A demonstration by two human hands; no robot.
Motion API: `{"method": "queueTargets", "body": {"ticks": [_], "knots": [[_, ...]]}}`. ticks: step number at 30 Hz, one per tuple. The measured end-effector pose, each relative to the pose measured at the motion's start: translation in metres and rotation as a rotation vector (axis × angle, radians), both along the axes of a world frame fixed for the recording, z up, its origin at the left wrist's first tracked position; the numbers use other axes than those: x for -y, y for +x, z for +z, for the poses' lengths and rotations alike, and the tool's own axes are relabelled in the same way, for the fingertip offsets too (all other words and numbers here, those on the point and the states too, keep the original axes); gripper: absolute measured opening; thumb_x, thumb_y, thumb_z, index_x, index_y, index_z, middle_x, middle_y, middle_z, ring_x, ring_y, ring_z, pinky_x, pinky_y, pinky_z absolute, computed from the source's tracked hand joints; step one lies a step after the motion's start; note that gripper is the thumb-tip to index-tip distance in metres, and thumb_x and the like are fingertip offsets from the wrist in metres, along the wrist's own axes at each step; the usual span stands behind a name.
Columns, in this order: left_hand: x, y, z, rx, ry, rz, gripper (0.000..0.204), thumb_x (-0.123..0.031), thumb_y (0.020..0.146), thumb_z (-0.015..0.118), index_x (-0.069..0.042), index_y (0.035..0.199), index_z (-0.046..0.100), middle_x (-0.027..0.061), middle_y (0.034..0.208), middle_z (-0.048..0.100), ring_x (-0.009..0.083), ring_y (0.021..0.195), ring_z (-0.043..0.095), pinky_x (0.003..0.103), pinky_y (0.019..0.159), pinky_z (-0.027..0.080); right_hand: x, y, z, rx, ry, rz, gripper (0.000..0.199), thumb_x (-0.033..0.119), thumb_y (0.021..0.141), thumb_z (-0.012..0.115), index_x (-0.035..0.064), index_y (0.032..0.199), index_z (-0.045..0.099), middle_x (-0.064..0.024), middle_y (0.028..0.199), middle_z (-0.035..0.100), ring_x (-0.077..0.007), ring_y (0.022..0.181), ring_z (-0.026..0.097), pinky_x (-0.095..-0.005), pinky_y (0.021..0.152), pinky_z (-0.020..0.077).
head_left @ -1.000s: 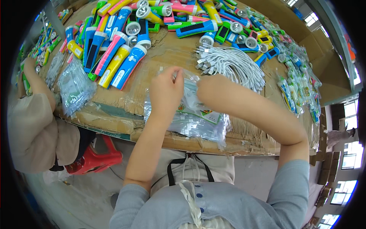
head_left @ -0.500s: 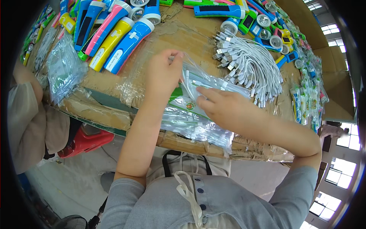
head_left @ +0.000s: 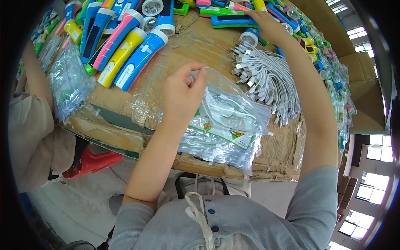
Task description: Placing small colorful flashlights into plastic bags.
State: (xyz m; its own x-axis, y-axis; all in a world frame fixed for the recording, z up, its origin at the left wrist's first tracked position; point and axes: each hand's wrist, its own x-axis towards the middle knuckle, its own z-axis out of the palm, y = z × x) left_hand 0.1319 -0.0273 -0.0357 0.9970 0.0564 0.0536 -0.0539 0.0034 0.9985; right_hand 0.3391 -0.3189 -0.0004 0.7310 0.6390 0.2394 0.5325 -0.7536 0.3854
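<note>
My left hand (head_left: pixel 182 89) is closed in a pinch on the upper edge of a clear plastic bag (head_left: pixel 214 106), near its opening. A white cable (head_left: pixel 233 98) lies looped inside this bag, above a printed green-and-white panel. More clear bags (head_left: pixel 204 143) are stacked beneath it at the near table edge. At the far side my right hand (head_left: pixel 266 26) reaches over the flashlights, its fingers at the end of a blue flashlight (head_left: pixel 233 21). Whether the fingers grip it is hidden. A bundle of white USB cables (head_left: pixel 271 79) lies below my right forearm.
Blue, yellow and pink flashlights (head_left: pixel 121 52) are piled at the far left. Other flashlights and bagged items (head_left: pixel 337 96) crowd the right side. A pile of clear bags (head_left: pixel 68 79) sits at left, beside another person's arm (head_left: pixel 33 75). A red stool (head_left: pixel 93 162) stands below.
My right hand has left the plastic bag and moved up and right to the flashlights. My left hand stays on the bag, and the cable now lies inside it.
</note>
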Motion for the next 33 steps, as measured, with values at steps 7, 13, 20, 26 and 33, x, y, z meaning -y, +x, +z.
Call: {"method": "queueTargets", "body": {"ticks": [7, 13, 20, 26, 33], "knots": [[-0.002, 0.003, -0.005, -0.021, 0.093, 0.076, 0.018, -0.015, 0.084, 0.061, -0.002, 0.096, 0.064, 0.0012, 0.045, 0.048, 0.0057, 0.039, 0.039, 0.027, 0.040, 0.028, -0.049, -0.072, 0.061, -0.100, 0.168, 0.100, 0.054, 0.015, 0.071, 0.068, 0.0096, 0.122, 0.049, -0.0094, 0.103, 0.059, -0.0271, 0.094, 0.055, -0.0357, 0.081, 0.0465], [-0.001, 0.004, 0.000, -0.016, 0.024, -0.015, 0.020, -0.016, 0.083, 0.062, -0.002, 0.097, 0.064, 0.0014, 0.047, 0.050, 0.0075, 0.041, 0.046, 0.027, 0.041, 0.032, -0.080, -0.174, 0.080, -0.221, 1.725, 0.115, 0.052, 0.019, 0.076, 0.069, 0.0007, 0.120, 0.047, -0.0069, 0.101, 0.058, -0.0165, 0.094, 0.057, -0.0300, 0.076, 0.0485], [0.003, -0.008, -0.011, 0.100, 0.084, -0.212, 0.017, -0.015, 0.085, 0.060, -0.003, 0.097, 0.064, 0.0025, 0.052, 0.054, 0.0089, 0.043, 0.049, 0.027, 0.042, 0.035, -0.142, -0.261, 0.064, -0.177, 1.101, 0.109, 0.078, 0.028, 0.074, 0.074, 0.0009, 0.133, 0.030, -0.0148, 0.114, 0.053, -0.0254, 0.103, 0.056, -0.0335, 0.086, 0.0474], [0.003, -0.033, 0.022, 0.075, 0.110, -0.131, 0.015, -0.015, 0.086, 0.058, -0.003, 0.094, 0.064, 0.0076, 0.055, 0.056, 0.0124, 0.044, 0.052, 0.029, 0.044, 0.039, -0.130, -0.282, 0.025, -0.371, 0.523, -0.123, 0.079, 0.024, 0.073, 0.072, 0.0031, 0.136, 0.029, -0.0180, 0.120, 0.049, -0.0356, 0.105, 0.053, -0.0408, 0.085, 0.0466], [-0.025, -0.032, 0.031, 0.142, 0.513, 0.085, 0.017, -0.020, 0.084, 0.060, -0.005, 0.090, 0.065, 0.0129, 0.062, 0.061, 0.0268, 0.057, 0.059, 0.037, 0.054, 0.045, -0.103, -0.310, 0.019, -0.093, 0.472, 0.091, 0.046, 0.020, 0.074, 0.067, 0.0080, 0.116, 0.057, -0.0114, 0.109, 0.052, -0.0287, 0.101, 0.053, -0.0364, 0.080, 0.0463]]}}
